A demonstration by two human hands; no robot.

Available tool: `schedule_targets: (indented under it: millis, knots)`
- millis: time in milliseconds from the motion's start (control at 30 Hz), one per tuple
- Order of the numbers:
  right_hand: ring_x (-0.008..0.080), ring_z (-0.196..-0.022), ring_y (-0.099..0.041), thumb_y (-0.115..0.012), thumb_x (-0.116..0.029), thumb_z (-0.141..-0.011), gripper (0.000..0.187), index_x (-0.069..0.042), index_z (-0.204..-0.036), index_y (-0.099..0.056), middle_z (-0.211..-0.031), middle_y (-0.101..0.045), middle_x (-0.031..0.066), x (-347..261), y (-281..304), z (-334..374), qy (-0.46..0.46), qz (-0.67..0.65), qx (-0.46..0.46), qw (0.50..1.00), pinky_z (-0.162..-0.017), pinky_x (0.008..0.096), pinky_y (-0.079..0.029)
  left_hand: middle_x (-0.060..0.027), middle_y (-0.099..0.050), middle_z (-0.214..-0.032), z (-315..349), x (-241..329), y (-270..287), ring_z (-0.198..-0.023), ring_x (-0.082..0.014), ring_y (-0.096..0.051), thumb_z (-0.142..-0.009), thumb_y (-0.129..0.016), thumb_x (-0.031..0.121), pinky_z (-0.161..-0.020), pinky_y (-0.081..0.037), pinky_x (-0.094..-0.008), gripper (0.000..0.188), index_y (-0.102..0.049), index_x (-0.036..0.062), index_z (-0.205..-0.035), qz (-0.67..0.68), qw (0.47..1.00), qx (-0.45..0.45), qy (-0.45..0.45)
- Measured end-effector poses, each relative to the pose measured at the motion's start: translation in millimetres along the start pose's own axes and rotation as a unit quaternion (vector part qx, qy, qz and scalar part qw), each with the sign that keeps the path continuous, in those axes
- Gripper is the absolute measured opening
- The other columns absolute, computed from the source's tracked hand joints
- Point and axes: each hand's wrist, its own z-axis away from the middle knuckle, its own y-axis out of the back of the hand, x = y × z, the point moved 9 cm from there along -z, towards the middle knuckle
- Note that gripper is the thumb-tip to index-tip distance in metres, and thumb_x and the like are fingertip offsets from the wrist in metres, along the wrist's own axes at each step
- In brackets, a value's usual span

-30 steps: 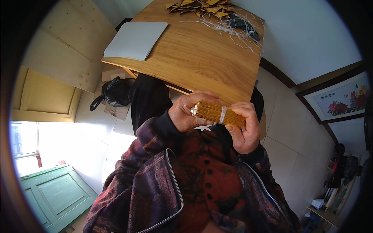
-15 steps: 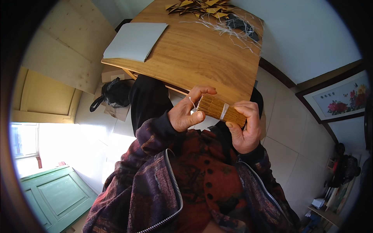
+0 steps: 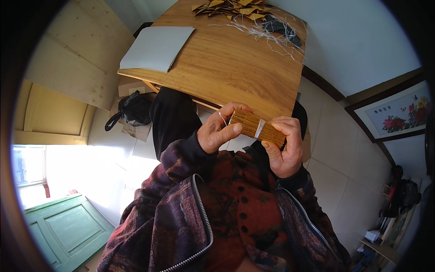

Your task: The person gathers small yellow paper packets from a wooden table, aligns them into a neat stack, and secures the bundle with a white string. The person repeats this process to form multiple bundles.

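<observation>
Between my two hands, above my lap and just off the table's near edge, is a bundle of thin golden-brown folded pieces [image 3: 247, 125], packed tightly side by side. A pale strip [image 3: 259, 128] wraps around its middle. My left hand [image 3: 216, 129] grips the left end, thumb in front and fingers on the far side. A thin white string [image 3: 222, 119] shows by the left index finger. My right hand [image 3: 286, 147] closes on the right end, with the thumb underneath and the fingers over the top edge.
On the wooden table [image 3: 226, 59], a stack of white sheets [image 3: 156, 47] lies at the left. A heap of folded golden pieces [image 3: 235, 8] is at the back, beside tangled white strings [image 3: 267, 32] and a dark cloth [image 3: 282, 29]. A black bag [image 3: 135, 109] sits on the floor at left.
My left fingers have closed onto the bundle's left end, where they stood apart before. The bundle has tilted slightly, showing more of its broad face. My right hand keeps its grip.
</observation>
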Motion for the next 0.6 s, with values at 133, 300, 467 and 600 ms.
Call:
schedule_targets:
  millis: [133, 300, 467, 600]
  knots:
    - [0.0296, -0.09, -0.056, -0.073, -0.021, -0.081, 0.037, 0.0, -0.105, -0.054, -0.098, -0.058, 0.015, 1.1, 0.4, 0.7, -0.005, -0.008, 0.002, 1.0, -0.078, 0.037, -0.047, -0.0042, -0.055, -0.117, -0.4, 9.3, -2.8, -0.112, -0.0147, -0.05, -0.082, -0.074, 0.033, -0.097, -0.039, -0.03, 0.062, -0.046, 0.004, -0.129, 0.011, 0.998, -0.017, -0.058]
    - [0.0283, -0.09, -0.056, -0.073, -0.022, -0.082, 0.038, 0.0, -0.105, -0.054, -0.098, -0.058, 0.0152, 4.1, -1.4, 1.8, -0.023, -0.04, -0.006, 0.999, -0.078, 0.036, -0.047, -0.0113, -0.051, -0.127, -2.8, 13.6, 3.5, -0.123, -0.021, -0.046, -0.07, -0.085, 0.028, -0.103, -0.035, -0.0349, 0.066, -0.055, 0.0016, -0.123, -0.077, 0.994, -0.018, -0.074]
    - [0.0274, -0.09, -0.056, -0.073, -0.024, -0.083, 0.039, 0.001, -0.105, -0.054, -0.099, -0.057, 0.0154, 5.3, -1.9, 2.9, -0.027, -0.052, -0.014, 0.998, -0.078, 0.0353, -0.047, -0.0141, -0.055, -0.125, 1.7, 9.5, 5.9, -0.122, -0.0238, -0.048, -0.067, -0.087, 0.028, -0.102, -0.036, -0.0364, 0.064, -0.058, 0.001, -0.119, -0.045, 0.998, -0.007, -0.036]
    - [0.0272, -0.09, -0.056, -0.073, -0.026, -0.083, 0.04, 0.0, -0.106, -0.054, -0.1, -0.057, 0.0154, 5.2, -3.1, 3.3, -0.024, -0.052, -0.023, 0.998, -0.079, 0.035, -0.047, -0.0159, -0.057, -0.122, 1.9, 24.2, 4.3, -0.12, -0.026, -0.05, -0.068, -0.086, 0.028, -0.101, -0.038, -0.0373, 0.058, -0.061, 0.0007, -0.114, -0.16, 0.981, -0.019, -0.106]
